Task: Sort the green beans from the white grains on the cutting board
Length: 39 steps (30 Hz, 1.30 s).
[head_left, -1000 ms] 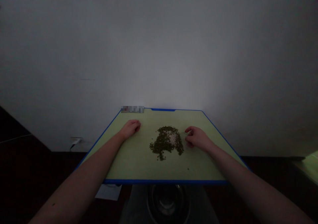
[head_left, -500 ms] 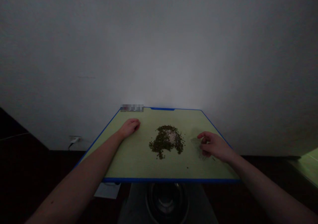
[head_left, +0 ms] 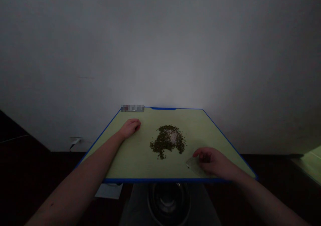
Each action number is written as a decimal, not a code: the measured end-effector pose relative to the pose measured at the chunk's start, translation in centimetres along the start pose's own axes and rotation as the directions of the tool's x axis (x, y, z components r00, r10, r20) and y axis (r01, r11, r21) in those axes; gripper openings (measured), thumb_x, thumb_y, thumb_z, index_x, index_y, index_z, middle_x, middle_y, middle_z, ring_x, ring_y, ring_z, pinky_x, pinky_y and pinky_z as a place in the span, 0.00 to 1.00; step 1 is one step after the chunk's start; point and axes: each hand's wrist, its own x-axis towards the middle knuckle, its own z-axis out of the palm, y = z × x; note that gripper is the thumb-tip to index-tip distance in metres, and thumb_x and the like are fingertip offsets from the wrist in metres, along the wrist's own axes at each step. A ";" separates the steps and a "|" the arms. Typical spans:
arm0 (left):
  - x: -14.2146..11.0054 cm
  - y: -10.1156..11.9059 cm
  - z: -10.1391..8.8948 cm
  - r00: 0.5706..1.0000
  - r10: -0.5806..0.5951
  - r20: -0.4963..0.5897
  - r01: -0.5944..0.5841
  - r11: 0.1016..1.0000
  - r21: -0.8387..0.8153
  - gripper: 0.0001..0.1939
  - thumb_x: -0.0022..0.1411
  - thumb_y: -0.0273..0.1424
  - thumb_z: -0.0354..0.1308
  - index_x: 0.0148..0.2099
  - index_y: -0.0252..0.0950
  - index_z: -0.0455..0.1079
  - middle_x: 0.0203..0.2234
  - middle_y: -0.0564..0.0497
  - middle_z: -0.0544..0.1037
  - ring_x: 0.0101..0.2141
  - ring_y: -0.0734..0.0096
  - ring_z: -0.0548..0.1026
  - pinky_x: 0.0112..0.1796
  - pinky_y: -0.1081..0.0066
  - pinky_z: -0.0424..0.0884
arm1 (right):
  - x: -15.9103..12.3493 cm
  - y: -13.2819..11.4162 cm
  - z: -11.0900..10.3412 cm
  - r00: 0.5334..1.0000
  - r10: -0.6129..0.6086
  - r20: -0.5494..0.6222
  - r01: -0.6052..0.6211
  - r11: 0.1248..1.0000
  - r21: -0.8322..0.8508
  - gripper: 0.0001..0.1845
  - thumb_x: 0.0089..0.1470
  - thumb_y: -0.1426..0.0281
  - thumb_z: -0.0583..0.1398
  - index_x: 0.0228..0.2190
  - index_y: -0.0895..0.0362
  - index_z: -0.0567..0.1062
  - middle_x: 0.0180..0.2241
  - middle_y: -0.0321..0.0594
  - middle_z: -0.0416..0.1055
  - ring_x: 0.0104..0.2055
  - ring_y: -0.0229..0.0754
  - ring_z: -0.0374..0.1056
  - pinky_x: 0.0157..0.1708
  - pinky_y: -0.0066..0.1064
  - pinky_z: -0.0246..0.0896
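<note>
A pale green table with a blue rim [head_left: 140,165] stands before me against a white wall. At its middle lies a heap of small dark green beans [head_left: 164,144] with a patch of white grains [head_left: 173,136] on its far side. My left hand [head_left: 129,127] rests on the table left of the heap, fingers curled under, nothing visible in it. Near the front edge on the right, my right hand [head_left: 213,162] is closed on a small clear plastic bag [head_left: 193,164] lying against the table.
A round metal bowl [head_left: 168,202] sits below the table's front edge. A white sheet [head_left: 109,191] lies on the dark floor at the lower left. A cable and plug [head_left: 74,141] show by the wall. Another green surface [head_left: 311,164] is at the far right.
My right hand has drawn back from beside the bean heap toward the front right edge, bringing the clear bag with it. The left hand has stayed put.
</note>
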 end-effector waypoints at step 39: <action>0.3 -0.6 -0.3 1.000 0.003 -0.002 -0.003 1.000 0.012 0.14 0.51 0.36 0.44 0.18 0.36 0.58 0.11 0.56 0.60 0.17 0.75 0.59 0.22 0.73 0.55 | 5.6 -4.4 3.3 0.939 -0.344 0.004 0.331 0.899 -0.288 0.14 0.43 0.76 0.56 0.34 0.56 0.75 0.30 0.37 0.74 0.31 0.38 0.68 0.32 0.27 0.61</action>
